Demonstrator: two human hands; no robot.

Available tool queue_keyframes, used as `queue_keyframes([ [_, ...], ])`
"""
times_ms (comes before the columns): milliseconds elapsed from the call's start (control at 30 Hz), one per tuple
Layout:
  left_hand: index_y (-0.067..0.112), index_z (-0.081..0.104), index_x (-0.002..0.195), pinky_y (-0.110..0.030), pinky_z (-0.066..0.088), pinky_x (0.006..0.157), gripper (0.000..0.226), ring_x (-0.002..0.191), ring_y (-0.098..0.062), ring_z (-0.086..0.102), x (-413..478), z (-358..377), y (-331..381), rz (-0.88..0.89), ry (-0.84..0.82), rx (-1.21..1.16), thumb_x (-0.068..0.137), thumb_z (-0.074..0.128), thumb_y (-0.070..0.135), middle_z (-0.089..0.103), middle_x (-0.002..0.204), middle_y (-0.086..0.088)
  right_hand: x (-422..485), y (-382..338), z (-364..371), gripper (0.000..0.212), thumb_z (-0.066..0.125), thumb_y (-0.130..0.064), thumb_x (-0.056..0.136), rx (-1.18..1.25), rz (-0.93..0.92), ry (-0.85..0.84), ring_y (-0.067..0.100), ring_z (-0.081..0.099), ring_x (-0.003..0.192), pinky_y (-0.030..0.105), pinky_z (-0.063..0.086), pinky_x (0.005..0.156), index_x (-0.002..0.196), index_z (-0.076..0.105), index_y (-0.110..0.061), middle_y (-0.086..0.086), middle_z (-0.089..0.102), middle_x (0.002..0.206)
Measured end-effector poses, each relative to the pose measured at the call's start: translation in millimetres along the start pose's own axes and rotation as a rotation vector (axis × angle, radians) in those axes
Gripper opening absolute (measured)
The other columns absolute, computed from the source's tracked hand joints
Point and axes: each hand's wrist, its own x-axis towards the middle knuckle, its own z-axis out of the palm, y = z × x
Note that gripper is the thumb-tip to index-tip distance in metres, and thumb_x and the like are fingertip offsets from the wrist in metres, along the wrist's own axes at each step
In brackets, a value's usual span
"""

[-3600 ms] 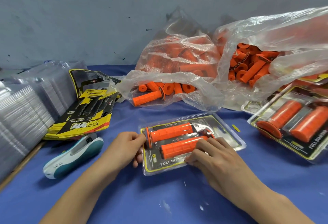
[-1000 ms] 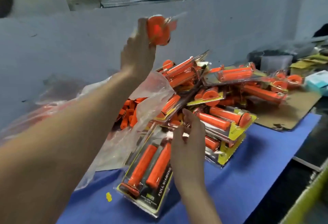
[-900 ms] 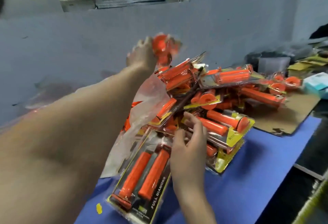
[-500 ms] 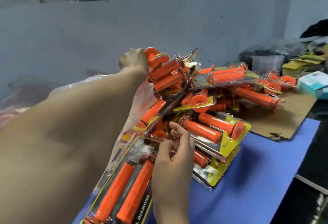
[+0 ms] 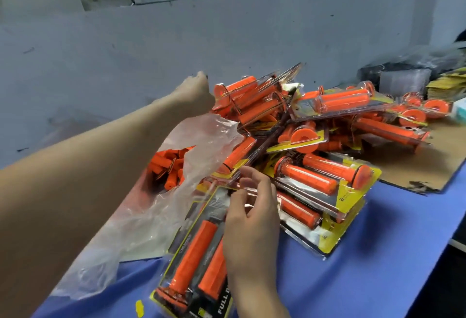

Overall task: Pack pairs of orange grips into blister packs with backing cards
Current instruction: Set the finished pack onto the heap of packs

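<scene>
A heap of filled blister packs (image 5: pixel 325 176), each with two orange grips on a yellow-and-black backing card, lies on the blue table (image 5: pixel 378 254). My left hand (image 5: pixel 195 93) reaches across to the top of the heap and grips the left end of the topmost pack (image 5: pixel 249 98), which lies on the pile; its fingers are hidden behind the hand. My right hand (image 5: pixel 252 216) is low in the middle, its thumb and curled fingers pinching the clear top edge of the nearest pack (image 5: pixel 199 262). That pack lies flat with its two grips pointing toward me.
A clear plastic bag (image 5: pixel 201 141) with several loose orange grips (image 5: pixel 166 166) sits under my left forearm. A brown cardboard sheet (image 5: pixel 428 161) lies under the far side of the heap. Stacked backing cards (image 5: pixel 446 85) and a grey wall stand behind.
The view swung from the work spot to the heap on the right. My left hand carried a filled pack up and lowered it onto the top of the pile. My right hand stayed on the nearest pack.
</scene>
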Motion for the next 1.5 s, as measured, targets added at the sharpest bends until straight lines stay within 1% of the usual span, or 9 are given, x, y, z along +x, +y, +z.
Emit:
queue_keyframes([
  [233,0.015,0.042,0.141,-0.046,0.039,0.104,0.043,0.127,-0.028,0.046,-137.5,-48.5,-53.2,0.283,0.224,0.057,0.098,0.043,0.018,0.049,0.136,-0.011,-35.4,-16.6,37.1,0.031,0.044,-0.018,0.095,-0.056,-0.241,-0.147,0.0,0.054,0.103,0.024,0.047,0.083,0.113,0.055,-0.04,-0.021,0.054,0.111],
  [400,0.019,0.048,0.137,-0.039,0.043,0.102,0.04,0.12,-0.023,0.053,-253.1,-79.4,-136.4,0.253,0.123,0.198,0.097,0.049,0.022,0.057,0.131,-0.003,-89.8,-29.7,85.8,0.032,0.044,-0.015,0.092,-0.131,-0.425,-0.466,0.005,0.055,0.097,0.028,0.045,0.083,0.116,0.056,-0.03,-0.01,0.057,0.108],
  [500,0.022,0.053,0.131,-0.04,0.045,0.095,0.035,0.114,-0.021,0.056,-320.5,-93.1,-197.3,0.124,-0.065,0.238,0.096,0.051,0.028,0.062,0.123,0.0,-131.4,-25.4,111.3,0.031,0.044,-0.014,0.095,-0.313,-0.547,-0.765,0.021,0.057,0.102,0.04,0.044,0.085,0.123,0.054,-0.025,-0.004,0.054,0.118],
  [633,0.026,0.056,0.125,-0.032,0.042,0.091,0.03,0.11,-0.018,0.056,-408.9,-117.4,-280.7,-0.07,-0.23,0.408,0.096,0.05,0.033,0.062,0.117,0.003,-185.0,-19.7,137.9,0.035,0.037,-0.022,0.1,-0.611,-0.741,-1.032,0.025,0.05,0.11,0.038,0.037,0.087,0.134,0.044,-0.028,-0.004,0.047,0.127],
  [833,0.022,0.052,0.134,-0.037,0.041,0.1,0.038,0.117,-0.021,0.05,-509.4,-171.4,-373.7,-0.417,-0.219,0.523,0.098,0.047,0.033,0.056,0.126,0.001,-253.7,-13.1,158.0,0.039,0.029,-0.028,0.104,-0.628,-0.838,-1.268,0.015,0.045,0.112,0.03,0.034,0.094,0.141,0.036,-0.039,-0.014,0.044,0.128],
  [1067,0.021,0.048,0.138,-0.04,0.036,0.104,0.042,0.129,-0.027,0.043,-584.4,-223.8,-418.6,-0.646,-0.078,0.679,0.098,0.046,0.035,0.049,0.139,-0.006,-319.0,-18.5,171.8,0.037,0.031,-0.033,0.103,-0.549,-0.816,-1.365,0.008,0.044,0.112,0.025,0.034,0.095,0.138,0.036,-0.045,-0.022,0.04,0.129],
  [1200,0.023,0.028,0.15,-0.045,0.028,0.11,0.059,0.138,-0.035,0.031,-607.2,-241.9,-433.4,-0.952,-0.103,0.639,0.099,0.036,0.052,0.032,0.151,-0.015,-367.0,-50.5,206.4,0.036,0.035,-0.027,0.103,-0.424,-0.825,-1.348,0.013,0.044,0.114,0.03,0.037,0.094,0.136,0.041,-0.039,-0.017,0.042,0.131],
  [1333,0.016,0.043,0.131,-0.048,0.042,0.102,0.052,0.119,-0.037,0.05,-628.5,-258.4,-447.4,-1.085,-0.074,0.303,0.097,0.037,0.054,0.057,0.125,-0.015,-406.6,-82.7,233.6,0.035,0.039,-0.027,0.102,-0.31,-0.869,-1.368,0.015,0.042,0.117,0.032,0.036,0.095,0.135,0.044,-0.035,-0.011,0.044,0.129],
  [1500,0.018,0.051,0.114,-0.044,0.046,0.096,0.04,0.111,-0.032,0.054,-630.4,-271.5,-442.5,-1.055,-0.085,0.346,0.096,0.045,0.054,0.061,0.117,-0.006,-437.7,-111.3,258.6,0.04,0.04,-0.025,0.102,-0.234,-0.87,-1.392,0.015,0.041,0.123,0.034,0.037,0.101,0.141,0.041,-0.032,-0.008,0.045,0.136],
])
